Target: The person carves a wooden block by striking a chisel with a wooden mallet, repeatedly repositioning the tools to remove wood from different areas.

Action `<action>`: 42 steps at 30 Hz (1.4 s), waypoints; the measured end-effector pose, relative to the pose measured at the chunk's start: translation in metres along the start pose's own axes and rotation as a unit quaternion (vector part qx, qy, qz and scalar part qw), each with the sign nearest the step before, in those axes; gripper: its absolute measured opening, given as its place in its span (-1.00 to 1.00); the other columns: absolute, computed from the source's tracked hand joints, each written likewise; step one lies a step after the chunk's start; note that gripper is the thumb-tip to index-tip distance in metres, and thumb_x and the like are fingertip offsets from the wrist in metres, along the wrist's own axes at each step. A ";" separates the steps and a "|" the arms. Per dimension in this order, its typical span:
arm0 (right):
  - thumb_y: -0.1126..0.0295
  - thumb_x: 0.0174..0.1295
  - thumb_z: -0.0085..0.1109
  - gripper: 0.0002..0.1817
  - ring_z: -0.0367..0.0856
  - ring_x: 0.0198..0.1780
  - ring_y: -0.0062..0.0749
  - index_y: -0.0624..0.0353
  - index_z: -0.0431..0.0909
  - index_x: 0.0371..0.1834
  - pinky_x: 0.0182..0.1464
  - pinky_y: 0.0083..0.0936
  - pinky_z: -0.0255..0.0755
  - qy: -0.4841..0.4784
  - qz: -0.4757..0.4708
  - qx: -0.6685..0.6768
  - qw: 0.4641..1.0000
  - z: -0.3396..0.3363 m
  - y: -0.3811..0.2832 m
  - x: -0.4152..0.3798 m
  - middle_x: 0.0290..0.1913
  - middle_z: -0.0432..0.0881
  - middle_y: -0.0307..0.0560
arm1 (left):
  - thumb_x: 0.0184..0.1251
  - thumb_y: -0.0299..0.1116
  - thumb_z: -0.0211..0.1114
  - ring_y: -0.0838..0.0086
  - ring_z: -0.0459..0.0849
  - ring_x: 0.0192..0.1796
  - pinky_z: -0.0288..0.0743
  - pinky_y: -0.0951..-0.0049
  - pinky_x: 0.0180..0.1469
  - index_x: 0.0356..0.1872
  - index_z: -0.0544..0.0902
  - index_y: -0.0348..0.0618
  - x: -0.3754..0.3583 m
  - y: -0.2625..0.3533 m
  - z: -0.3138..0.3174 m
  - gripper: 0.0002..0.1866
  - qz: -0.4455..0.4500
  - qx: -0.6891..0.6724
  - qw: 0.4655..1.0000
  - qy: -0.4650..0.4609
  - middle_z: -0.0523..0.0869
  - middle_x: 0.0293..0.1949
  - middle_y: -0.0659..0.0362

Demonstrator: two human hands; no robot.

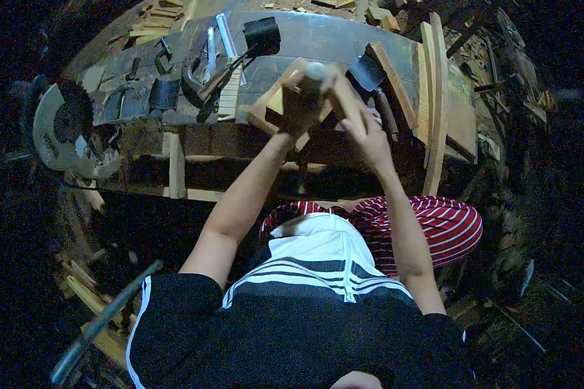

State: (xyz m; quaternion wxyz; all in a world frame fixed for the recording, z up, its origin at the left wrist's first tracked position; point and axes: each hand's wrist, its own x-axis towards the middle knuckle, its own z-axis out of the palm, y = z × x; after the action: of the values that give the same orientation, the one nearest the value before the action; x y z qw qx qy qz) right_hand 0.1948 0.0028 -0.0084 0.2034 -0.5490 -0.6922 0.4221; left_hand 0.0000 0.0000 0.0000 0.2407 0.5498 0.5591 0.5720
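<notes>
Workbench (331, 40): dark surface, worn, scattered with tools; a person sits at its near edge.

Curved timber (438, 97): pale, at the right end of the surface, projecting past the near edge.

Power saw (47, 129): round pale guard, at the left end.

Board (396, 84): slanting, toward the right end, its lower tip by the near edge.

Angled wood piece (266, 107): pale, at the middle of the near edge, partly hidden behind the left hand.

Left hand (300, 113): over the middle of the near edge, at a dark object with a pale round end; shadowed and blurred, so whether the fingers are closed on that object cannot be told.

Right hand (372, 144): just beside the left, over the near edge; fingers clamped round the lower part of a wooden bar, a fingertip visible against its face.

Wooden bar (349, 107): pale, oblong, blurred; tilted, its upper end beside the dark object.

Slatted strip (228, 97): pale, at the near edge, left of the hands.

Dark blade (368, 71): between wooden bar and board.

Squarish blade (262, 35): dark, near the far edge.

Dark object: blurred, form unclear; pale round end (315, 70) uppermost.
</notes>
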 end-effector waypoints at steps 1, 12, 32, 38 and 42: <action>-0.18 0.14 0.11 -0.21 0.60 0.05 -0.08 0.01 0.23 0.36 0.07 -0.37 0.41 -0.023 0.059 -0.080 0.995 0.007 -0.004 -0.003 0.04 0.57 0.20 | 0.22 -0.42 0.30 0.49 0.50 -0.13 0.43 0.46 -0.05 0.07 0.45 -0.17 0.004 0.003 -0.007 -0.60 -0.075 0.030 0.997 -0.003 0.54 -0.11 0.19; -0.21 0.14 0.06 -0.28 0.55 -0.02 0.28 -0.30 0.16 0.36 -0.01 0.01 0.44 -0.006 0.035 -0.090 0.995 0.003 0.022 -0.014 -0.05 0.59 0.31 | 0.23 -0.23 0.33 0.69 0.38 -0.72 0.23 0.63 -0.73 -0.54 0.38 0.01 0.042 -0.004 -0.023 -0.70 -0.113 -0.362 0.907 0.182 0.36 -0.73 0.36; -0.24 0.14 0.04 -0.26 0.53 0.01 0.30 -0.25 0.15 0.36 0.02 0.05 0.43 -0.004 0.041 -0.089 0.995 0.007 0.029 -0.011 -0.05 0.58 0.35 | 0.30 -0.27 0.28 0.51 0.18 -0.70 0.08 0.38 -0.61 -0.50 0.32 -0.14 0.047 -0.014 0.020 -0.67 0.002 -0.014 0.986 0.165 0.24 -0.76 0.25; -0.24 0.15 0.03 -0.27 0.54 -0.03 0.31 -0.29 0.14 0.36 -0.02 0.07 0.45 -0.001 0.041 -0.100 0.994 0.008 0.029 -0.012 -0.09 0.60 0.35 | 0.29 -0.16 0.29 0.56 0.33 -0.68 0.17 0.40 -0.60 -0.39 0.49 -0.15 0.036 -0.005 0.020 -0.73 -0.068 -0.093 0.992 0.056 0.38 -0.73 0.25; -0.24 0.15 0.03 -0.28 0.55 -0.05 0.32 -0.32 0.13 0.36 -0.05 0.08 0.46 -0.006 0.042 -0.097 0.994 0.005 0.025 -0.015 -0.11 0.60 0.36 | 0.30 -0.12 0.27 0.54 0.44 -0.67 0.26 0.42 -0.59 -0.31 0.52 -0.18 0.034 0.010 0.021 -0.70 -0.016 -0.074 0.995 0.061 0.46 -0.70 0.21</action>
State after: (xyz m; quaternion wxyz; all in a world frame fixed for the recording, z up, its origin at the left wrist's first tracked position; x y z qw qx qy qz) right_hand 0.2099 -0.0119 -0.0286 0.1266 -0.5922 -0.7073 0.3647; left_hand 0.0128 0.0361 0.0163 0.2551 0.4856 0.5372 0.6407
